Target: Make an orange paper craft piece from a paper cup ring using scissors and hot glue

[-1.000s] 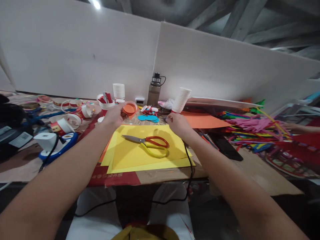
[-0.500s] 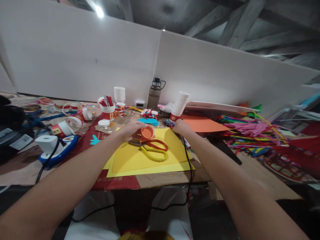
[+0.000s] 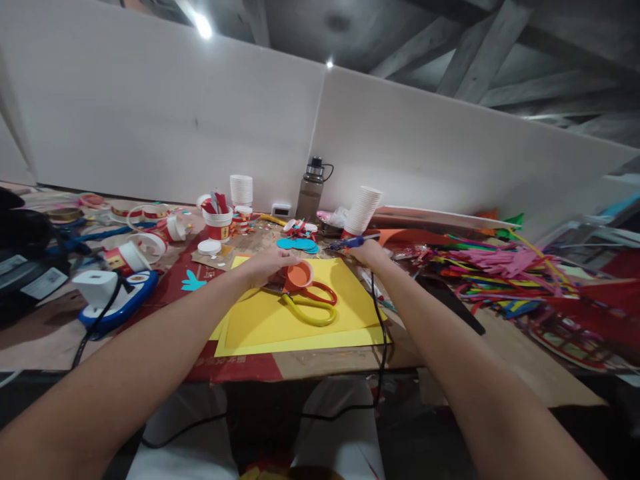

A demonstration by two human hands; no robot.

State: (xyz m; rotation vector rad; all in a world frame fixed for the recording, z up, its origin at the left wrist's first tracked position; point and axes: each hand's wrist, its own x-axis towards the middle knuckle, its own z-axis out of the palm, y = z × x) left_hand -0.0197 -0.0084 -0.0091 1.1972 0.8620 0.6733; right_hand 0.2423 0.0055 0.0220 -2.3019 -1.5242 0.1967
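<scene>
My left hand (image 3: 267, 267) is closed around a small cup lined with orange paper (image 3: 299, 275), held low over the yellow paper sheets (image 3: 280, 320). Just under the cup lie scissors with red and yellow handles (image 3: 313, 301). My right hand (image 3: 369, 253) is closed on a blue pen-like tool (image 3: 353, 241), at the far edge of the yellow paper, in front of a leaning stack of white paper cups (image 3: 363, 210).
A grey water bottle (image 3: 310, 190) stands at the white partition. Cut cups and rings (image 3: 145, 233) lie left, beside a white and blue device (image 3: 107, 293). Blue paper circles (image 3: 297, 244) sit behind the cup. Coloured pipe cleaners (image 3: 495, 267) pile at right. A black cable (image 3: 380, 327) runs off the table edge.
My left hand brought the orange cup from the back of the table down onto the yellow paper by the scissors. My right hand lifted the blue pen-like tool into view.
</scene>
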